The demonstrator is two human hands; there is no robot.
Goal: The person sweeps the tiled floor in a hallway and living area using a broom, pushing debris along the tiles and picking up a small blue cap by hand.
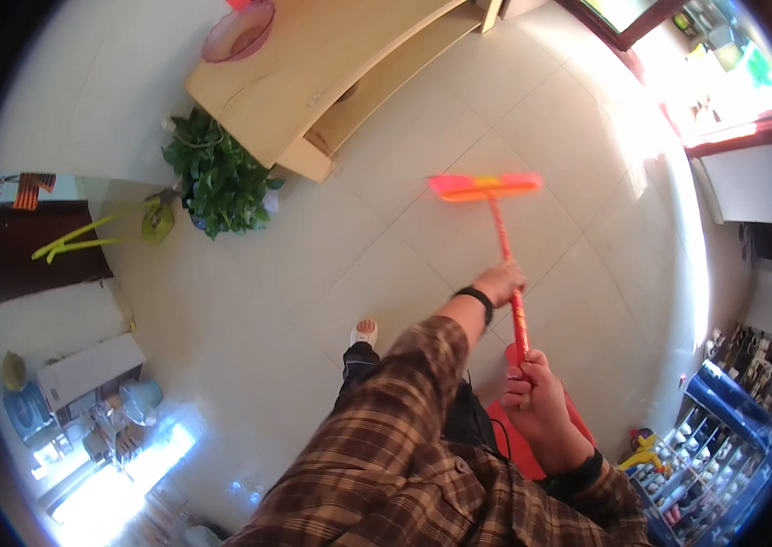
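A red-handled broom (pixel 499 223) slants away from my body, its wide pink and orange head blurred over the tiled floor (pixel 404 273). Whether the head touches the tiles I cannot tell. Partway down the handle, my left hand (pixel 500 283) is wrapped around it, a black band on that wrist. Nearer my body, at the handle's upper end, my right hand (pixel 535 392) is closed on it with the thumb along the side. Behind the right forearm shows a red object (pixel 577 421), partly hidden, its kind unclear.
Ahead to the left stands a light wooden table (pixel 313 68) bearing a pink bowl (pixel 238 32). Beside it grows a leafy plant (pixel 208 169). Right, a blue rack (pixel 714 456) holds many small items. A white shelf unit (pixel 90 369) is at left. My shoe (pixel 364 333) shows below.
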